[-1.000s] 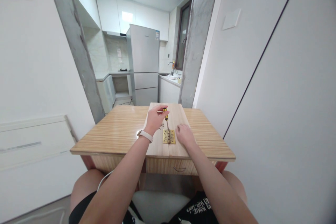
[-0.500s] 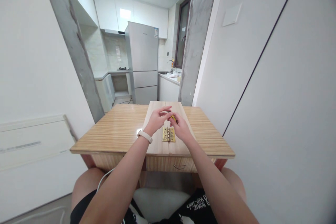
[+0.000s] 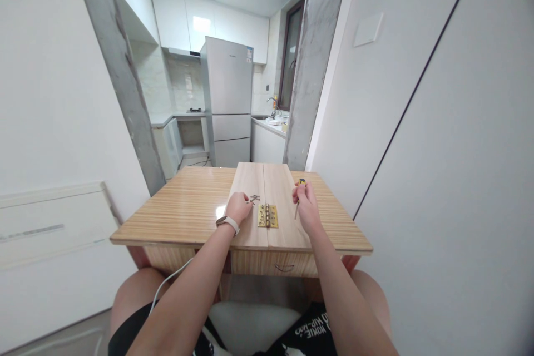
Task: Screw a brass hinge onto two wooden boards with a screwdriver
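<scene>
A yellow-and-black screwdriver (image 3: 302, 182) is in my right hand (image 3: 307, 207), raised over the right side of the pale boards, its thin shaft pointing down. My left hand (image 3: 239, 208) is low on the left board, fingers pinched together at a small screw by the fingertips. Right beside them lies a small heap of screws (image 3: 255, 197). Between the two hands, a brass hinge (image 3: 267, 216) lies opened flat, its knuckle along the seam of the two pale wooden boards (image 3: 277, 181). Small screws appear to sit on its leaves.
The boards rest on a striped wooden table (image 3: 187, 200) with a drawer handle (image 3: 284, 268) at its front. A white cable (image 3: 167, 280) hangs by my left leg. Beyond the table stand a fridge (image 3: 229, 78) and a kitchen sink; a white wall (image 3: 417, 178) is on the right.
My hands have parted from over the boards. The left has come down to the screws on the left board; the right has moved right with the screwdriver, its shaft now pointing down.
</scene>
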`<state>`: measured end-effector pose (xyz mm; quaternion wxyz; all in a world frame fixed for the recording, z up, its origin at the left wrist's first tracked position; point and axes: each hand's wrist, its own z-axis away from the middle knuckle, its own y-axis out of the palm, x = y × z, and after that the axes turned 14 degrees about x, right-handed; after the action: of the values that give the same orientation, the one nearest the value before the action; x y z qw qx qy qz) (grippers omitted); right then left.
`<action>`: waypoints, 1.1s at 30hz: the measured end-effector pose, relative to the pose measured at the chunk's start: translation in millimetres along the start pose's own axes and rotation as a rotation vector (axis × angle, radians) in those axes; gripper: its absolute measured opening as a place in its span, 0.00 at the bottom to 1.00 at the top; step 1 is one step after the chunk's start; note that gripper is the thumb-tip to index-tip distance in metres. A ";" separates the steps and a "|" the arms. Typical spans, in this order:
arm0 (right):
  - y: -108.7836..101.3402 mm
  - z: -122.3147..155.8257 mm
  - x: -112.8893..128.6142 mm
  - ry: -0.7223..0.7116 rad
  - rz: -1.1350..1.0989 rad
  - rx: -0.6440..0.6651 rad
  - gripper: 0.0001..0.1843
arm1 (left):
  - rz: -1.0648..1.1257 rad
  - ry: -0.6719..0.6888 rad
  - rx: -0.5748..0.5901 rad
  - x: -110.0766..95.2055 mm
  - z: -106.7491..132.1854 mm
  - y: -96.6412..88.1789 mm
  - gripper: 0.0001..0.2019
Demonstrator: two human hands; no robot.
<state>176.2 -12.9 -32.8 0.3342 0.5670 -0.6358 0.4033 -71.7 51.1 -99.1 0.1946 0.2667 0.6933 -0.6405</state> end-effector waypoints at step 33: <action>7.8 34.6 -15.2 0.243 0.988 0.568 0.16 | -0.034 0.314 0.193 -46.5 8.3 23.5 0.10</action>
<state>171.6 -36.6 -62.9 0.0117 0.2203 -0.6488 0.7282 -21.4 38.2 -89.9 0.0468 0.3690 0.6549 -0.6578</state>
